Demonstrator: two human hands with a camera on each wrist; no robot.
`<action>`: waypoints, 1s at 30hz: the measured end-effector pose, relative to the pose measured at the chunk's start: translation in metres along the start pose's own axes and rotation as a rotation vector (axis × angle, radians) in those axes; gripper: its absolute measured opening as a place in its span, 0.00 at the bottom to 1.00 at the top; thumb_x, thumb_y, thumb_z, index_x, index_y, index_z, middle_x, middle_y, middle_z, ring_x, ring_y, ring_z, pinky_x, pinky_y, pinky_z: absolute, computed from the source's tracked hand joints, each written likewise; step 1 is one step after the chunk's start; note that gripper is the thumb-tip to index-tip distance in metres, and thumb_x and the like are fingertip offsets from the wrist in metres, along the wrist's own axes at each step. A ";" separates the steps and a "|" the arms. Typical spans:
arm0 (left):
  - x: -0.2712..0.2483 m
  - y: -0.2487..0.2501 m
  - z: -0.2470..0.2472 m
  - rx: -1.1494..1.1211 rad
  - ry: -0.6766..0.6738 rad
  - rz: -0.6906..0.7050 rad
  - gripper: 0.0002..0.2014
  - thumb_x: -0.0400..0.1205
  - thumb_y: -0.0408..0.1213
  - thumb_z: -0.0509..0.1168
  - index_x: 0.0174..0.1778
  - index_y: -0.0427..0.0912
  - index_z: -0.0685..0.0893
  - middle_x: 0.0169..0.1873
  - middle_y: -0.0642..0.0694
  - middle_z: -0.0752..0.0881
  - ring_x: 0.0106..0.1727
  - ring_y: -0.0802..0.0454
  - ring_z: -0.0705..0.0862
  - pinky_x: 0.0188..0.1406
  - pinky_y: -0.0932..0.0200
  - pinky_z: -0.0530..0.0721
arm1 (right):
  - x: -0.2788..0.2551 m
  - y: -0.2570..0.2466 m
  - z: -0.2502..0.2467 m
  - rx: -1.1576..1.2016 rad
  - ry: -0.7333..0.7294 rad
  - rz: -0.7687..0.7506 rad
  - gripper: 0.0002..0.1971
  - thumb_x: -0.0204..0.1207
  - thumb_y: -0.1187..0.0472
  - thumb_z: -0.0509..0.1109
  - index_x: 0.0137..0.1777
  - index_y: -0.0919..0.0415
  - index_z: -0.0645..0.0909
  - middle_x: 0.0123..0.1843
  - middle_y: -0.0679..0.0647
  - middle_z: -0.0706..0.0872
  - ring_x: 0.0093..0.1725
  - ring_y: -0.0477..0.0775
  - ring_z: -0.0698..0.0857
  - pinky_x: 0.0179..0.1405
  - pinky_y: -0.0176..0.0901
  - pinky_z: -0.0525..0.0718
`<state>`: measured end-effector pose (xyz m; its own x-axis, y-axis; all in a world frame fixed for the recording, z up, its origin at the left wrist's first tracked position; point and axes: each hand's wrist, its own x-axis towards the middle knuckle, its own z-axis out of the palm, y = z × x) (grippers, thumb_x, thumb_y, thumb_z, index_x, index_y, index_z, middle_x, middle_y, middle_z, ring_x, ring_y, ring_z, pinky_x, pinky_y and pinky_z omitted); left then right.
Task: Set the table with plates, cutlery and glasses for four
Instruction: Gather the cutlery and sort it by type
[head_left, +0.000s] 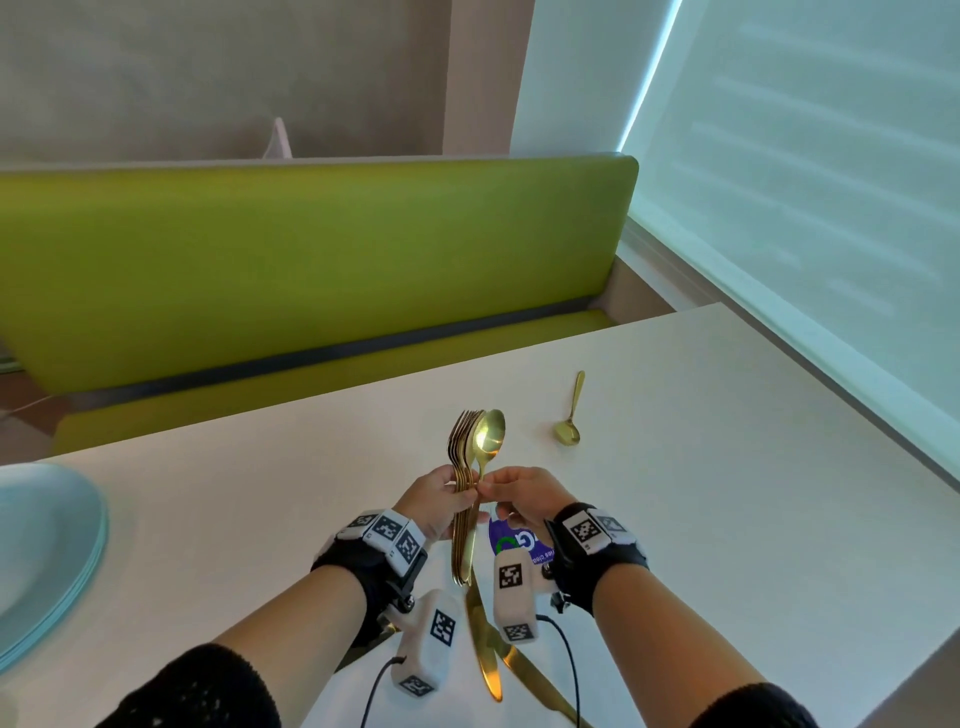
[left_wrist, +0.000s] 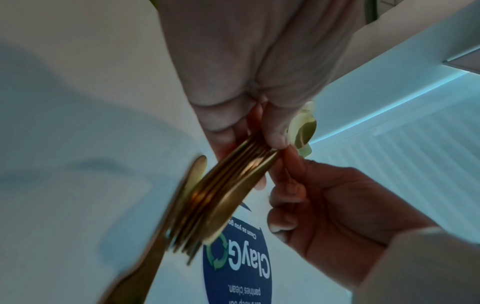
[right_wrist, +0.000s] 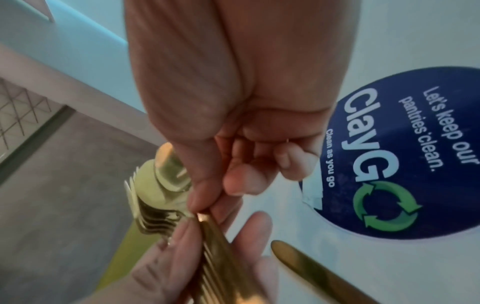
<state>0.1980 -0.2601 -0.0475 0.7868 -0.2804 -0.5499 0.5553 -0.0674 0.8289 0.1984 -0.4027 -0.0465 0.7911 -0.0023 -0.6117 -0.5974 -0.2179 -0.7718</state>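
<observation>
While left hand (head_left: 434, 501) grips gold cutlery bundle (head_left: 465, 499) upright, right hand (head_left: 524, 496) pinches front spoon (head_left: 488, 441).

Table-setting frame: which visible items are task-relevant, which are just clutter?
Task-relevant:
- gold cutlery bundle, gripped by the left hand
- right hand, pinching a spoon in the bundle
- lone gold spoon on the table
- stacked blue plates
- gold knives lying on the table

Just lying about:
- ClayGo sticker
- green bench
</observation>
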 end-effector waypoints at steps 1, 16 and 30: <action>0.001 0.000 -0.001 -0.006 0.000 -0.002 0.09 0.83 0.27 0.60 0.46 0.47 0.78 0.43 0.45 0.87 0.40 0.50 0.88 0.42 0.53 0.86 | 0.002 -0.002 0.002 -0.042 0.005 -0.009 0.09 0.77 0.63 0.70 0.35 0.56 0.82 0.37 0.53 0.86 0.25 0.44 0.75 0.24 0.33 0.71; 0.017 -0.001 -0.028 -0.052 0.040 0.039 0.12 0.79 0.19 0.63 0.48 0.41 0.80 0.42 0.41 0.86 0.29 0.53 0.88 0.32 0.63 0.87 | 0.033 -0.039 -0.019 -0.398 0.247 -0.164 0.07 0.78 0.60 0.68 0.48 0.58 0.87 0.44 0.48 0.89 0.37 0.48 0.83 0.38 0.38 0.82; 0.023 -0.005 -0.074 -0.074 0.115 0.031 0.13 0.80 0.19 0.61 0.48 0.43 0.81 0.44 0.44 0.86 0.34 0.53 0.88 0.28 0.67 0.86 | 0.091 -0.009 -0.109 -1.316 0.479 -0.033 0.23 0.82 0.64 0.53 0.77 0.52 0.63 0.70 0.51 0.74 0.70 0.59 0.71 0.65 0.54 0.74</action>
<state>0.2329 -0.1955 -0.0716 0.8275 -0.1689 -0.5354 0.5449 0.0116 0.8384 0.2900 -0.5074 -0.0768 0.9290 -0.2501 -0.2728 -0.2294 -0.9676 0.1058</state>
